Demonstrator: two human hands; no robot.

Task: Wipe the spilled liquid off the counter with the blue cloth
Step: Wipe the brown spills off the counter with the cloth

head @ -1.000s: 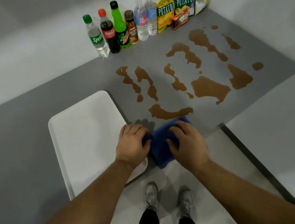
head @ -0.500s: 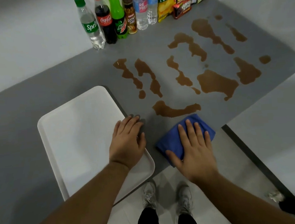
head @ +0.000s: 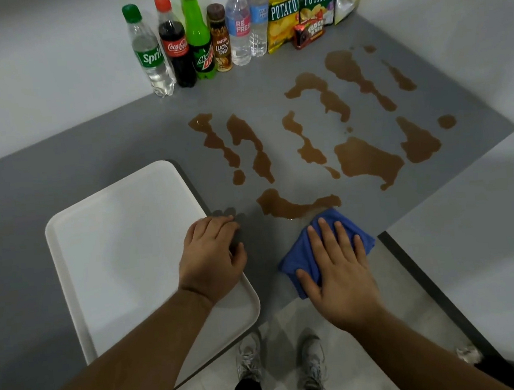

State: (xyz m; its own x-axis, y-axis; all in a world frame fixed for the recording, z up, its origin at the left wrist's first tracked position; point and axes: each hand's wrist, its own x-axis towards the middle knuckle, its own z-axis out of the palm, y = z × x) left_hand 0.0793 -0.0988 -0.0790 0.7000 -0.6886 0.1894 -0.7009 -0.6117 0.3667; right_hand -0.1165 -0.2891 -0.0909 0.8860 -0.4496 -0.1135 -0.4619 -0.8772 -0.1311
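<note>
Brown spilled liquid [head: 366, 158] lies in several puddles across the grey counter [head: 122, 137]. The nearest curved puddle [head: 293, 205] touches the far corner of the folded blue cloth [head: 300, 253]. My right hand [head: 338, 268] presses flat on the cloth, fingers spread, at the counter's front edge. My left hand [head: 211, 257] rests palm down on the right rim of the white tray [head: 118, 245], fingers loosely curled, holding nothing.
Several drink bottles [head: 176, 44] and snack bags [head: 299, 10] line the back wall. The tray overhangs the counter's front edge. Below are a tiled floor and my shoes [head: 281, 359]. A white surface [head: 474, 239] adjoins on the right.
My left hand let go of the cloth and moved left onto the tray rim. My right hand flattened on the cloth and pushed it right and forward to the nearest puddle.
</note>
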